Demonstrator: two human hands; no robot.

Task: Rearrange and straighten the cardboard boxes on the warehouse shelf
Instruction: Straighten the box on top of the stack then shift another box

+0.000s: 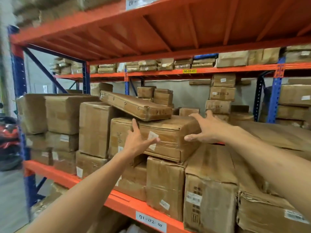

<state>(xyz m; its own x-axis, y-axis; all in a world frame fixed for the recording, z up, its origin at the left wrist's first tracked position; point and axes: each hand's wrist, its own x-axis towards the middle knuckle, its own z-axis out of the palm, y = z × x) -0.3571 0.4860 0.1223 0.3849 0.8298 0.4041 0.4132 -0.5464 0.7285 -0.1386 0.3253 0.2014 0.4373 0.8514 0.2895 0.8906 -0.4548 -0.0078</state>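
Both hands on the wide flat box (168,132) at frame centre; it sits crooked on top of the upright cartons on the orange shelf (80,181), its right end overhanging the carton below; left hand (136,142) spread, fingers up against the front face near the white label, thumb out to the right; right hand (204,130) spread wide, fingers over the top right corner, thumb on the front edge; neither is closed round anything, just flat contact.

A long thin box (134,105) lies tilted across the flat box's back left corner and the taller carton (96,128) to its left; that is my worry.

My read: step in hand is squaring the flat box; I'd push evenly with both palms, right hand steering the corner back, left holding the face so it pivots and doesn't slide; go slow, since the thin box resting on top looks likely to slip or tip if the base shifts fast; probably better to level that one afterwards; keep the front edge flush with the shelf beam.
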